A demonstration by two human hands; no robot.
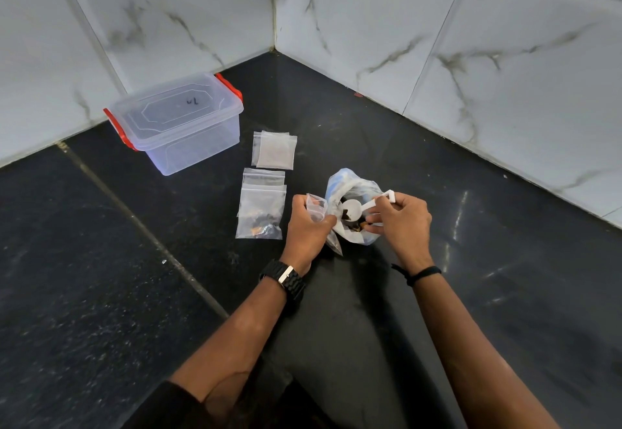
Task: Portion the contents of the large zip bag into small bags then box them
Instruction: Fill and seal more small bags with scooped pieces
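Black stone floor, marble-tiled corner: we portion from the large crumpled zip bag (353, 206).
Our right hand (400, 223) pinches the white plastic scoop (353, 209), handle pointing right; our left hand (308, 223), just beside, grips a small clear bag (317, 210).

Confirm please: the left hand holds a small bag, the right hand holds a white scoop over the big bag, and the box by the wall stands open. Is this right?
One thing is wrong: the box is closed, its lid on, as the head view shows. The rest holds: the left hand holds a small bag, and the right hand holds the white scoop over the big bag.
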